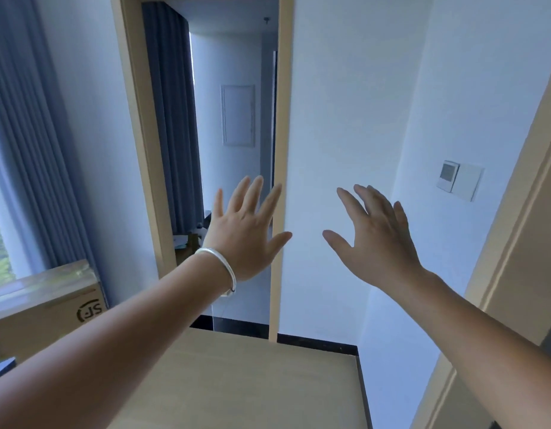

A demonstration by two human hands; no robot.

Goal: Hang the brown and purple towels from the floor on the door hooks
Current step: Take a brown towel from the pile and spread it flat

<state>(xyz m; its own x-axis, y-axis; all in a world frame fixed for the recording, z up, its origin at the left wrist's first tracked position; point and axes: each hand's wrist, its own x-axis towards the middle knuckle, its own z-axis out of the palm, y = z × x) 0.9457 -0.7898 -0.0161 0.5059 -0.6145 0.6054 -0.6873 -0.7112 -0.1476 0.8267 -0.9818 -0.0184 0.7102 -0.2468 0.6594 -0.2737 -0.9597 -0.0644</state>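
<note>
My left hand (pixel 247 230) is raised in front of me with its fingers spread and straight, holding nothing; a silver bangle sits on its wrist. My right hand (pixel 373 236) is raised beside it, fingers also spread, with nothing in it. Both hover before a white wall and a pale wooden door frame (pixel 280 156). No towel and no door hook shows in this view.
An open doorway (pixel 234 125) leads to another room with grey-blue curtains. A cardboard box (pixel 42 305) stands at the lower left. A pale wood floor (pixel 237 382) with a black skirting lies below. A wall switch panel (pixel 458 179) is at the right, beside another wooden frame (pixel 515 243).
</note>
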